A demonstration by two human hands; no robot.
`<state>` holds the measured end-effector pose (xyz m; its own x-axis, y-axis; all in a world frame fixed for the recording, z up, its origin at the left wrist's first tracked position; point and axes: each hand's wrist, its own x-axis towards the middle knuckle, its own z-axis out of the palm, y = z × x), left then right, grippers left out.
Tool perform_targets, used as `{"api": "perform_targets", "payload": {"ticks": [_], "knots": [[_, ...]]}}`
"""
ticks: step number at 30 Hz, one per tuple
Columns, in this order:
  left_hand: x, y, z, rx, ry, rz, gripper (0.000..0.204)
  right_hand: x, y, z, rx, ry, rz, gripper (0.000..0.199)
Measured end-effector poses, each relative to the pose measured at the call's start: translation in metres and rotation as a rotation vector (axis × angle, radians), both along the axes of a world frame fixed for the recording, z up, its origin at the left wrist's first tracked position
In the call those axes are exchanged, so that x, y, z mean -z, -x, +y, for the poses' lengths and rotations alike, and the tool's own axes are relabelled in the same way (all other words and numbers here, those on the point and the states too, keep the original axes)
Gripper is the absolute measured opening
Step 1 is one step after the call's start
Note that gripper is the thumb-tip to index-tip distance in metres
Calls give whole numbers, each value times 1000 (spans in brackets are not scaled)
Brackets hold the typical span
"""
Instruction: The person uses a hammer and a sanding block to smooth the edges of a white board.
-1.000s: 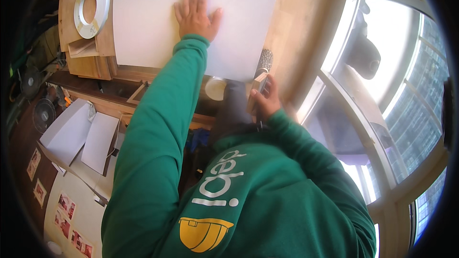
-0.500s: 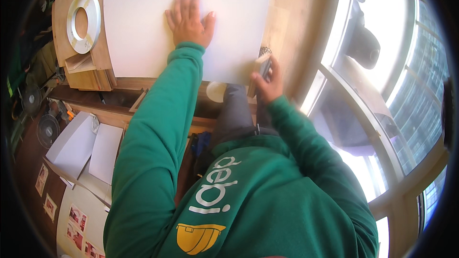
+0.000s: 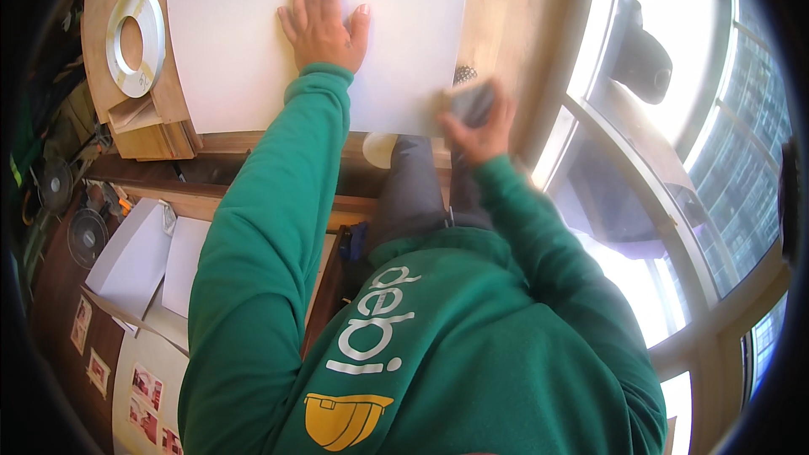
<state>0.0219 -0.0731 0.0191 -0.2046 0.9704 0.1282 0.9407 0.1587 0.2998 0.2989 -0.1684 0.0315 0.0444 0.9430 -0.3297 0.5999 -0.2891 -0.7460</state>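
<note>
White board [image 3: 244, 42] lies flat under the left hand [image 3: 324, 25], palm down with fingers spread, while the right hand [image 3: 476, 122], at the board's near right corner, grasps a grey sanding block [image 3: 470, 101] touching that edge, nearer than the left.

Sheet [image 3: 244, 42]: large, white, blank, flat on wooden worktop, pinned under spread left palm.
Block [image 3: 472, 103]: small, grey, blurred, at sheet's lower right corner, gripped by right fingers.
</note>
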Motion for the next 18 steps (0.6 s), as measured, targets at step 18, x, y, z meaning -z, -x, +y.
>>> {"api": "perform_targets", "payload": {"ticks": [18], "knots": [[-9, -1, -2, 0, 72, 19, 66, -14, 2, -19, -17, 19, 80, 111]]}}
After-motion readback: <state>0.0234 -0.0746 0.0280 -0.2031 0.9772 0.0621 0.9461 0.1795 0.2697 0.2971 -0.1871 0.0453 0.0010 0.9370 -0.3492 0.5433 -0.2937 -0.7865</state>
